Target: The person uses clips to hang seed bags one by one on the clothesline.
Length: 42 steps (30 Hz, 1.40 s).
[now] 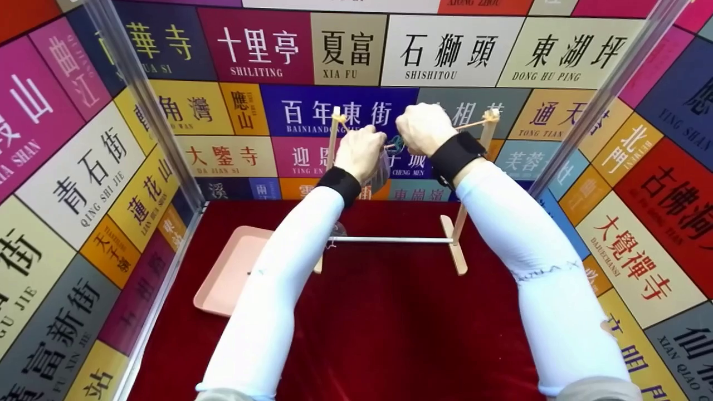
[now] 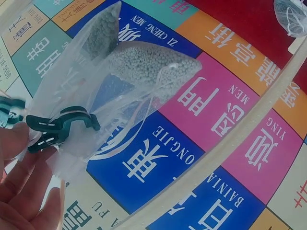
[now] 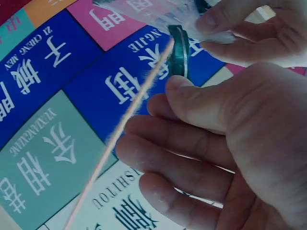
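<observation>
Tray (image 1: 223, 278) at left on the cloth (image 1: 412, 317). Right of it, two posts (image 1: 461, 223), rod (image 1: 395, 240) low between them, string (image 1: 473, 123) at their tops. Left hand (image 1: 359, 149) and right hand (image 1: 426, 129) between the post tops, clip (image 1: 396, 145) between hands, bag (image 2: 158, 69) below it. Wall (image 1: 440, 28) behind everything.

The person wears pale blue arm sleeves (image 1: 264, 317), dark marks (image 1: 548, 272) across the right one, black wristbands (image 1: 457, 159), grey upper sleeves (image 1: 599, 391).
</observation>
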Each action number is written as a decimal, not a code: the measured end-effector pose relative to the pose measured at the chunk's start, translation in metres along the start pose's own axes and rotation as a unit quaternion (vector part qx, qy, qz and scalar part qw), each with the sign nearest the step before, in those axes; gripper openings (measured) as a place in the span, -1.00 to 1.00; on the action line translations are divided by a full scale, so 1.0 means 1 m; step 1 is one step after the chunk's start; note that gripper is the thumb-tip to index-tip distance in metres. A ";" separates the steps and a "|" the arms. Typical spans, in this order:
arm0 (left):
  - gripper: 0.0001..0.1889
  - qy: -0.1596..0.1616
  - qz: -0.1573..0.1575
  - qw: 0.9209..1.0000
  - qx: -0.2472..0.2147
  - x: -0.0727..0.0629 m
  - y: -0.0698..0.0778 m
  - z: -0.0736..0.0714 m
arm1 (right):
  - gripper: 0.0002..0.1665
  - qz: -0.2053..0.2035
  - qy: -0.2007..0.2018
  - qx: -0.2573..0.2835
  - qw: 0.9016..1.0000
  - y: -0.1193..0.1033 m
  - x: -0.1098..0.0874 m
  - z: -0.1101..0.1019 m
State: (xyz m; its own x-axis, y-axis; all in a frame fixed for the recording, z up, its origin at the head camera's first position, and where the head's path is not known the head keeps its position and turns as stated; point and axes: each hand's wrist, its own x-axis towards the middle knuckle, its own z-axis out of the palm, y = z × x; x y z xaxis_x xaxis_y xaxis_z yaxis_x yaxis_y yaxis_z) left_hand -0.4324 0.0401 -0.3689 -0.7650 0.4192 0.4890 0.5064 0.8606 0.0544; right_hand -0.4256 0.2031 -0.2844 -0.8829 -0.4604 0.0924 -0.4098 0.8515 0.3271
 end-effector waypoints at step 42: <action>-0.77 0.157 0.058 0.986 -0.021 -0.066 -0.052 0.001 | -0.38 -0.040 -0.016 0.199 0.979 0.016 -0.046 0.075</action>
State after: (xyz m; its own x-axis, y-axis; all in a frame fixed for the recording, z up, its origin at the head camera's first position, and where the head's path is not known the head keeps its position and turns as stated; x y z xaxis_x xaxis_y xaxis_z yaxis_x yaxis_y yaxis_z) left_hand -0.4080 -0.0321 -0.4048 -0.5440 0.3975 0.7390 0.6039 0.7969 0.0160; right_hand -0.4088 0.2561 -0.3538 -0.8489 -0.5262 0.0500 -0.5285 0.8468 -0.0601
